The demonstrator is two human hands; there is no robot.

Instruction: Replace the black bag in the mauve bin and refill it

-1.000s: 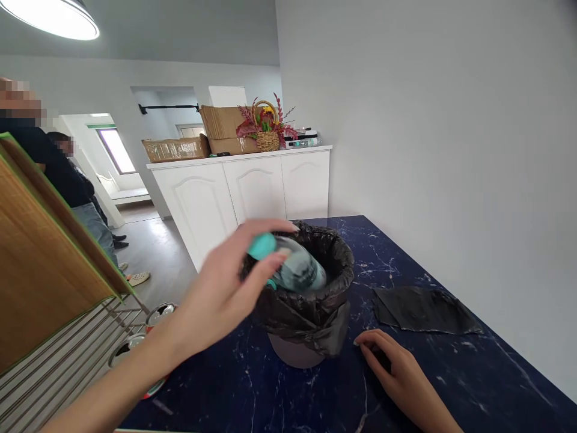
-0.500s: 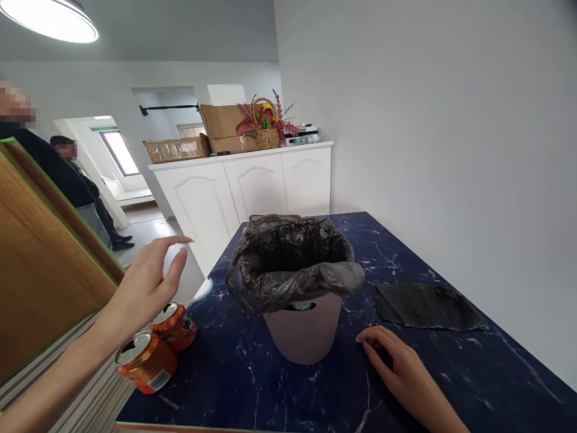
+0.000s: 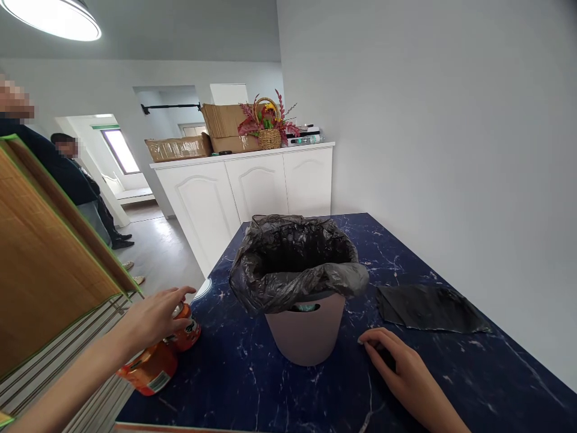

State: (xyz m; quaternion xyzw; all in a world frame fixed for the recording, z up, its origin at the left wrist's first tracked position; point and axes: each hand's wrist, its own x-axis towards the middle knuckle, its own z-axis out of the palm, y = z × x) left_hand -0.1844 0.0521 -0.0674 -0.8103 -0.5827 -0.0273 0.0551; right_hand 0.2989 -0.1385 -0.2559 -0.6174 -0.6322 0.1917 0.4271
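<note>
The left hand (image 3: 155, 314) arches parted fingers over the rear orange metal can (image 3: 188, 338), suiting its round top, while the empty right hand (image 3: 403, 364) rests half-curled beside the black-lined mauve bin (image 3: 306, 334) on the blue desk (image 3: 225, 385).

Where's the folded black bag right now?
The black bag lies on the blue table, right of the bin, just beyond the right hand.

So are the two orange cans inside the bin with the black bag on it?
No, the front can and the back can are outside the bin, by the left hand.
</note>
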